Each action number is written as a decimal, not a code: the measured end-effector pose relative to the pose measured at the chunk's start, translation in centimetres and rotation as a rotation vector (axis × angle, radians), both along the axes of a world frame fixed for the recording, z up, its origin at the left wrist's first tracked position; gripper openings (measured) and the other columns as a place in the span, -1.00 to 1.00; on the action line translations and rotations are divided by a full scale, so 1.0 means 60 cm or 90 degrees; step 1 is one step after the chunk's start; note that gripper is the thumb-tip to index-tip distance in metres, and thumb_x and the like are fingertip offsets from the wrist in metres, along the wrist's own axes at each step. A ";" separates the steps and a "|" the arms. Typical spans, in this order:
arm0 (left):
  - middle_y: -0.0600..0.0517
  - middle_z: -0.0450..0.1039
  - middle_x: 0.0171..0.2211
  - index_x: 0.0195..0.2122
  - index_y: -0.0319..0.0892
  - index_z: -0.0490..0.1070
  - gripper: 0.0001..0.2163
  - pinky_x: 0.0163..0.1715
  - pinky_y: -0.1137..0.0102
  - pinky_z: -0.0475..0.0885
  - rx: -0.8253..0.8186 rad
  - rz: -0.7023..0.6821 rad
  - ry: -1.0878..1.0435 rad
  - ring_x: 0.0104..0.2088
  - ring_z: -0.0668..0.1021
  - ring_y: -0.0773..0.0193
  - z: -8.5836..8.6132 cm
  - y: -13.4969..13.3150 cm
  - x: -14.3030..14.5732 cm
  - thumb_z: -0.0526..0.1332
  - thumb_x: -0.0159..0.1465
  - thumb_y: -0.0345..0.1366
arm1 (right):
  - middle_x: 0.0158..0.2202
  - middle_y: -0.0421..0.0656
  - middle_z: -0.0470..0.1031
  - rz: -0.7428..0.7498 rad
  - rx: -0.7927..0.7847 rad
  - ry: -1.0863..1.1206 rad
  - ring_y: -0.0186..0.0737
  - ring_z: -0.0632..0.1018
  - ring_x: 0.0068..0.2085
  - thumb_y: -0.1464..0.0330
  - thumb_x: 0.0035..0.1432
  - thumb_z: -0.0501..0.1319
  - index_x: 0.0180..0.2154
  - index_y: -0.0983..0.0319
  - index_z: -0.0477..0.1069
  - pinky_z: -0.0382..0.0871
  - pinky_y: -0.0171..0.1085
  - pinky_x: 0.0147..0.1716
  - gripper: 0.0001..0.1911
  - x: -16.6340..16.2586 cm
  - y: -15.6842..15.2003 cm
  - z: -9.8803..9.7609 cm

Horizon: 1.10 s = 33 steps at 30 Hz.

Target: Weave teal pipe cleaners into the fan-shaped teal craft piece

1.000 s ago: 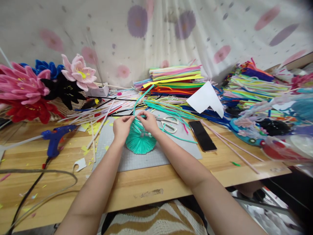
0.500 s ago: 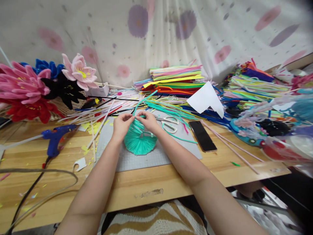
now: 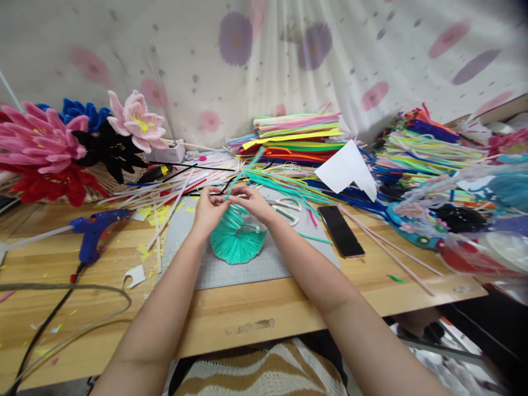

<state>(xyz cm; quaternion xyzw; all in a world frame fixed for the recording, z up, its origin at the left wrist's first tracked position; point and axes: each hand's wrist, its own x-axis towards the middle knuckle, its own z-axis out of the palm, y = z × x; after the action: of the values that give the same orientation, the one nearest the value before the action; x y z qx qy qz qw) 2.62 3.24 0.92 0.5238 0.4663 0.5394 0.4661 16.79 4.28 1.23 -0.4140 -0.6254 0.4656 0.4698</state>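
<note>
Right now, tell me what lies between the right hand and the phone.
The head view shows scissors and a pink strip on the grey mat between the right hand and phone.

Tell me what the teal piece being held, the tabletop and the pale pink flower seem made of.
Teal piece: likely chenille stems, faintly sheened; it fans out in strand-like ribs, though any fuzz is too fine to confirm.
Tabletop: wood or wood-look laminate, slightly glossy; grain streaks show.
Pale pink flower: plush, matte, perhaps chenille too; its edges look soft and fuzzy.
</note>
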 end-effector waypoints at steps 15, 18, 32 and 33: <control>-0.01 0.49 -0.39 -0.35 -0.21 0.47 -0.86 -0.28 0.39 0.35 0.187 0.161 0.275 -0.38 0.48 0.30 -0.006 -0.014 0.007 0.18 0.07 -0.31 | -0.51 -0.25 0.41 -0.085 -0.070 0.107 -0.38 0.42 -0.45 0.18 -0.17 0.28 -0.48 0.26 0.39 0.30 -0.34 -0.38 -0.73 -0.028 0.015 -0.015; 0.00 0.45 -0.40 -0.39 -0.21 0.43 -0.89 -0.29 0.38 0.32 0.201 0.159 0.315 -0.36 0.45 0.28 -0.009 -0.012 0.005 0.15 0.09 -0.33 | -0.50 -0.24 0.41 -0.070 -0.043 0.091 -0.37 0.42 -0.42 0.19 -0.17 0.27 -0.49 0.27 0.38 0.29 -0.33 -0.34 -0.74 -0.030 0.015 -0.013; 0.06 0.41 -0.53 -0.46 -0.24 0.41 -0.80 -0.48 0.47 0.28 -0.055 -0.012 -0.007 -0.53 0.40 0.38 -0.015 0.004 0.000 0.31 -0.10 -0.26 | -0.56 -0.31 0.23 -0.110 -0.021 0.003 -0.43 0.27 -0.48 0.22 -0.08 0.16 -0.52 0.25 0.24 0.16 -0.38 -0.44 -0.78 -0.022 0.008 -0.021; 0.06 0.42 -0.52 -0.44 -0.24 0.41 -0.77 -0.47 0.47 0.29 -0.065 -0.023 -0.040 -0.51 0.41 0.37 -0.013 0.004 0.000 0.32 -0.13 -0.27 | -0.54 -0.30 0.25 -0.111 -0.019 0.006 -0.42 0.28 -0.46 0.24 -0.07 0.16 -0.51 0.25 0.25 0.18 -0.38 -0.42 -0.80 -0.020 0.009 -0.023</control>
<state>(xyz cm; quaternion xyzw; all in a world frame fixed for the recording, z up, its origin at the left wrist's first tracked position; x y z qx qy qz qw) 2.62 3.46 0.15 0.4901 0.4688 0.5227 0.5166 15.58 4.80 -0.13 -0.4717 -0.5774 0.4343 0.5054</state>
